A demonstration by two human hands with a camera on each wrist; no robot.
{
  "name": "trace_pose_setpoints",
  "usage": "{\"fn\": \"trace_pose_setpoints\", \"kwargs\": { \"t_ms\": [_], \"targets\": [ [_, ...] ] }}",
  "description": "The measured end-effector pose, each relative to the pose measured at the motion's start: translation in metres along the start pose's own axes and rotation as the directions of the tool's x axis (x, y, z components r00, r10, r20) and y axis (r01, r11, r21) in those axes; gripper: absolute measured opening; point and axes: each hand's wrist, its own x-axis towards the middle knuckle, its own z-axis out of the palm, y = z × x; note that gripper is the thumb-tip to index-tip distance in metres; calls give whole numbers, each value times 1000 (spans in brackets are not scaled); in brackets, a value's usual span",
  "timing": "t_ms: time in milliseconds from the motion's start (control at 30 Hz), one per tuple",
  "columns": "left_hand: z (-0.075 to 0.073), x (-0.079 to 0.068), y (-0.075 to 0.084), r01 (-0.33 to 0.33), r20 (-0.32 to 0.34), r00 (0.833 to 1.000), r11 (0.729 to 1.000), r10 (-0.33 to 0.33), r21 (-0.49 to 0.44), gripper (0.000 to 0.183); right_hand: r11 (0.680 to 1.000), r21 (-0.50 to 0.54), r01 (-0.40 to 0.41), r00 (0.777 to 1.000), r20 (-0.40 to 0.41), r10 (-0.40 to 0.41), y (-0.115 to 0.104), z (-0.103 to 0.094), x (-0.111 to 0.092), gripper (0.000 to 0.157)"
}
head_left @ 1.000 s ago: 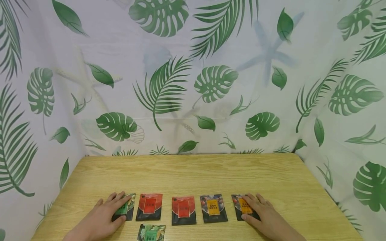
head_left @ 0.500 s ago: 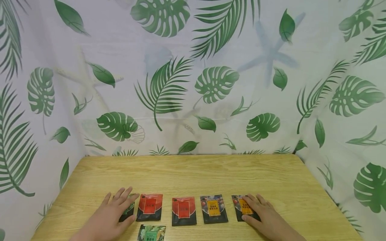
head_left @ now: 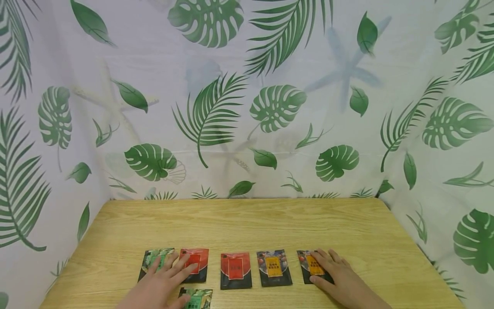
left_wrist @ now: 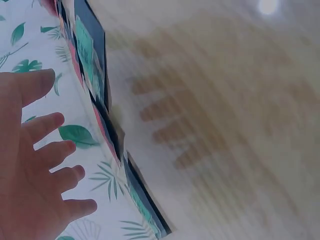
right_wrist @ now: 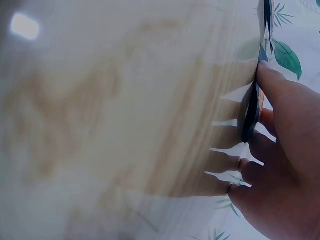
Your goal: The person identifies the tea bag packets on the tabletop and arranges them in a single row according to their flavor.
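Observation:
In the head view, my left hand spreads over a green-and-black packet and partly over a red-and-black packet. Its thumb overlaps a second green packet lower down. The left wrist view shows these fingers held apart from the packets, above the tabletop, with nothing in them. My right hand rests on a packet with a yellow label, covering its right side. In the right wrist view, the thumb lies at that packet's edge, the other fingers relaxed beside it.
Between the hands lie another red packet and another yellow-label packet, in line with the others. All sit on a wood-grain table. A white leaf-print curtain encloses its back and sides.
My left hand has lifted off the far-left green packet and moved right, over to the red one. The right hand has stayed in place on its packet.

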Motion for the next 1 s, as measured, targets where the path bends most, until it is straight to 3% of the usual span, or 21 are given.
{"fn": "trace_pose_setpoints", "kwargs": {
  "t_ms": [233, 500, 733, 1000],
  "targets": [
    [10, 3, 2, -8, 54, 999, 1000, 7, 16, 73, 1000, 7, -7, 1000, 3, 7, 0, 0, -1, 78],
    [17, 2, 2, -78, 93, 993, 996, 74, 46, 81, 1000, 9, -4, 1000, 11, 4, 0, -1, -1, 79],
    [29, 3, 2, -121, 78, 990, 989, 115, 82, 74, 1000, 0, -1, 1000, -1, 1, 3, 1, 0, 80],
    [37, 2, 2, -112, 118, 988, 989, 100, 99, 68, 1000, 2, 2, 1000, -4, -2, 3, 2, 0, 81]
  ]
}}
